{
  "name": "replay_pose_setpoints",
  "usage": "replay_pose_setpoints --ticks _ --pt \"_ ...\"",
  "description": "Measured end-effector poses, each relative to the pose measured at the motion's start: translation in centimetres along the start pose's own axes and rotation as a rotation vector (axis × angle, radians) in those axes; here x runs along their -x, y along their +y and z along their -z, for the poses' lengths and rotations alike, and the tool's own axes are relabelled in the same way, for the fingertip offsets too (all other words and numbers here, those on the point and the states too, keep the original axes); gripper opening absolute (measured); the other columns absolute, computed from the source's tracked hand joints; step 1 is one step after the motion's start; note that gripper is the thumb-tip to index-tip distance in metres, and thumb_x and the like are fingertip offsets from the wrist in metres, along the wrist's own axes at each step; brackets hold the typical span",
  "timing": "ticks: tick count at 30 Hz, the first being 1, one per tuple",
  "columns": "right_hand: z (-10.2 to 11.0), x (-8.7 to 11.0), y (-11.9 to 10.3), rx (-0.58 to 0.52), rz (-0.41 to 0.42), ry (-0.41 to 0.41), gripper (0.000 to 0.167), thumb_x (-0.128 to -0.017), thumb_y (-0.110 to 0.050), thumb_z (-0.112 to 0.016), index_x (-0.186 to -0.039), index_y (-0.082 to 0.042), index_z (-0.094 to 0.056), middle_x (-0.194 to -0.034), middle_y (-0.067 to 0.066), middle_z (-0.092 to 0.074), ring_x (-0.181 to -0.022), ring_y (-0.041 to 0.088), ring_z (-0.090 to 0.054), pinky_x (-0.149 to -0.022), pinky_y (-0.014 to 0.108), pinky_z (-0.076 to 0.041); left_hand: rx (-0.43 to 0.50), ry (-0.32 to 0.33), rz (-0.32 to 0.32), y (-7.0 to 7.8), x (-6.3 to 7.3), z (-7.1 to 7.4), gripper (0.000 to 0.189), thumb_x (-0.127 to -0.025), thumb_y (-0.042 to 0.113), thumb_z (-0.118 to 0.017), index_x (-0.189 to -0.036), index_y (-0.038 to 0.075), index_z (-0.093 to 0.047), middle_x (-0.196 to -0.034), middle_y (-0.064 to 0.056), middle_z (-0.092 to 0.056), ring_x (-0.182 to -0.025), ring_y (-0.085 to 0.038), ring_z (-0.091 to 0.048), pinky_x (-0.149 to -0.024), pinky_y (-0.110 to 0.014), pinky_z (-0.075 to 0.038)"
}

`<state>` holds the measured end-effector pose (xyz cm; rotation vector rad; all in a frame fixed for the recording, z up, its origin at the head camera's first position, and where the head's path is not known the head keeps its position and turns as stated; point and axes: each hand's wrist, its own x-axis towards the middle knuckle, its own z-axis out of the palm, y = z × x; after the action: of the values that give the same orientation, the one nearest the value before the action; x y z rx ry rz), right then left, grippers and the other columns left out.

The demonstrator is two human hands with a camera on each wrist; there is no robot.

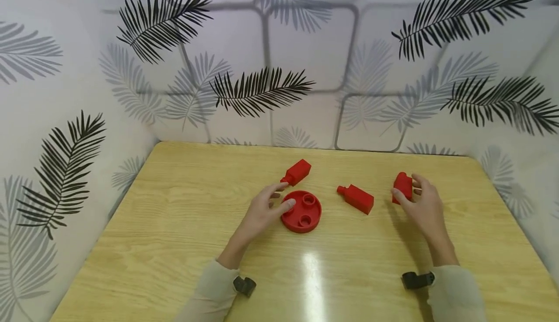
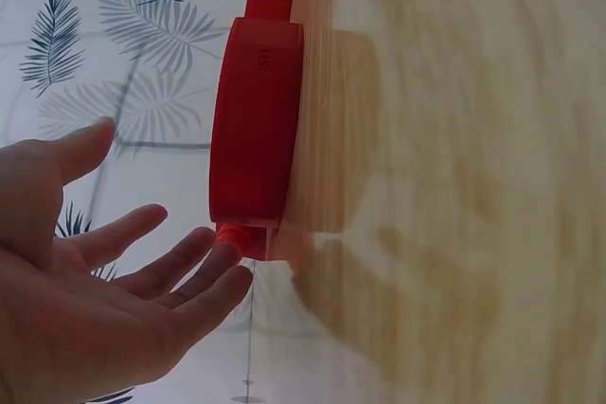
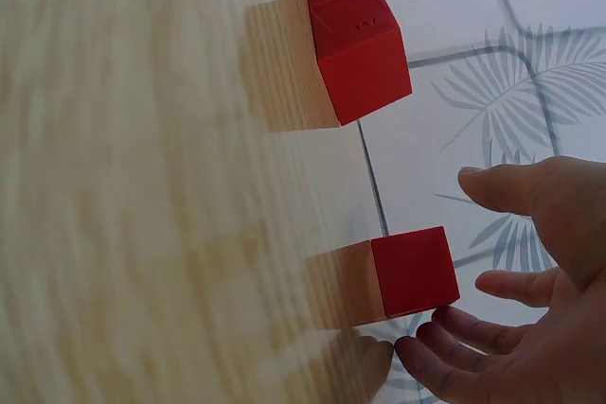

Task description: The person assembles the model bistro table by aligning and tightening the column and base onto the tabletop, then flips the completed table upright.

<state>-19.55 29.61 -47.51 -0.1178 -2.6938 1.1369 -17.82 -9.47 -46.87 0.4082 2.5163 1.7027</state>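
My left hand (image 1: 261, 213), its fingers loosely bent, is at the left side of a round red base (image 1: 301, 229) with raised rings inside. Its thumb overlaps the base in the head view, but stands apart from it in the left wrist view (image 2: 256, 120). Beyond those fingertips lies a red square-bodied block (image 1: 299, 171) with a narrow round neck. My right hand (image 1: 424, 210) is spread around another red block (image 1: 402, 187) at the right. In the right wrist view the fingertips are right at that block's edge (image 3: 417, 272), with the thumb away from it.
A third red necked block (image 1: 358, 199) lies on its side between the base and the right-hand block. All of them are on a light wooden table (image 1: 183, 234). A leaf-patterned wall covering (image 1: 305, 45) rises along its back edge.
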Motion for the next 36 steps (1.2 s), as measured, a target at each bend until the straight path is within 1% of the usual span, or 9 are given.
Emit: replay_pose_setpoints --ticks 4,8,11,14,18,22,28,31,36 --pt "0.0 0.1 0.2 -0.035 -0.028 -0.022 0.077 -0.1 -0.027 -0.069 -0.153 0.013 -0.031 -0.137 0.04 -0.045 -0.121 0.056 -0.053 -0.1 0.063 -0.049 0.024 -0.066 0.025 0.1 0.0 -0.5 0.064 -0.094 0.022 -0.077 -0.149 0.002 -0.05 -0.142 -0.02 -0.055 -0.126 -0.038 -0.056 -0.106 -0.052 -0.05" --pt "0.0 0.1 0.2 -0.041 -0.058 -0.039 0.081 -0.099 -0.027 -0.069 -0.154 0.014 -0.026 -0.137 0.041 -0.044 -0.121 0.056 -0.052 -0.102 0.064 -0.048 0.007 -0.117 0.033 0.1 -0.1 -0.7 0.078 -0.088 0.022 -0.084 -0.153 0.004 -0.045 -0.145 -0.017 -0.053 -0.123 -0.037 -0.058 -0.103 -0.048 -0.053" --pt "0.0 0.1 0.2 -0.006 -0.078 -0.055 0.082 -0.1 -0.027 -0.068 -0.153 0.017 -0.023 -0.136 0.042 -0.044 -0.121 0.055 -0.051 -0.101 0.064 -0.048 -0.029 -0.157 0.032 -0.1 -0.3 -0.8 0.088 -0.083 0.022 -0.088 -0.155 0.005 -0.041 -0.15 -0.016 -0.049 -0.129 -0.035 -0.054 -0.105 -0.048 -0.051" --pt "-0.1 0.1 0.4 0.045 -0.072 -0.054 0.081 -0.099 -0.027 -0.068 -0.15 0.02 -0.026 -0.131 0.042 -0.048 -0.118 0.054 -0.051 -0.097 0.064 -0.049 -0.048 -0.189 0.034 -0.3 -0.3 -0.9 0.096 -0.079 0.019 -0.091 -0.158 0.006 -0.037 -0.153 -0.015 -0.047 -0.136 -0.034 -0.047 -0.109 -0.049 -0.048" --pt "-0.3 0.0 0.5 0.076 -0.076 -0.056 0.077 -0.1 -0.025 -0.067 -0.148 0.021 -0.029 -0.128 0.041 -0.05 -0.116 0.053 -0.05 -0.096 0.064 -0.049 -0.036 -0.206 0.033 -0.7 -0.1 -0.6 0.101 -0.077 0.009 -0.092 -0.159 0.004 -0.034 -0.155 -0.017 -0.044 -0.138 -0.036 -0.047 -0.112 -0.049 -0.045" --pt "-0.4 -0.3 0.5 0.087 -0.106 -0.066 0.072 -0.102 -0.022 -0.062 -0.149 0.021 -0.028 -0.133 0.042 -0.046 -0.12 0.054 -0.047 -0.1 0.066 -0.046 -0.019 -0.201 0.021 -0.8 -0.1 -0.4 0.101 -0.076 0.001 -0.09 -0.159 0.002 -0.032 -0.156 -0.019 -0.042 -0.137 -0.04 -0.049 -0.113 -0.049 -0.043" --pt "-0.3 -0.1 0.5 0.103 -0.119 -0.068 0.067 -0.102 -0.018 -0.059 -0.149 0.02 -0.03 -0.134 0.043 -0.047 -0.12 0.054 -0.048 -0.102 0.066 -0.044 -0.028 -0.201 -0.009 -0.9 0.2 -0.4 0.096 -0.077 0.001 -0.089 -0.156 -0.002 -0.035 -0.158 -0.021 -0.041 -0.139 -0.039 -0.047 -0.115 -0.048 -0.042" --pt "-0.2 0.0 0.5 0.089 -0.12 -0.061 0.065 -0.102 -0.017 -0.058 -0.149 0.019 -0.032 -0.135 0.042 -0.048 -0.121 0.054 -0.049 -0.103 0.065 -0.044 -0.034 -0.199 -0.019 -0.9 0.3 -0.4 0.094 -0.078 0.001 -0.089 -0.155 -0.004 -0.036 -0.158 -0.021 -0.041 -0.141 -0.039 -0.045 -0.116 -0.048 -0.04" --pt "0.1 0.1 0.7 0.049 -0.135 -0.047 0.058 -0.105 -0.017 -0.051 -0.148 0.017 -0.036 -0.138 0.041 -0.049 -0.121 0.053 -0.054 -0.103 0.062 -0.047 -0.057 -0.202 -0.018 -0.7 0.2 -0.4 0.092 -0.079 0.005 -0.089 -0.155 -0.004 -0.038 -0.158 -0.019 -0.041 -0.143 -0.038 -0.043 -0.116 -0.048 -0.041"
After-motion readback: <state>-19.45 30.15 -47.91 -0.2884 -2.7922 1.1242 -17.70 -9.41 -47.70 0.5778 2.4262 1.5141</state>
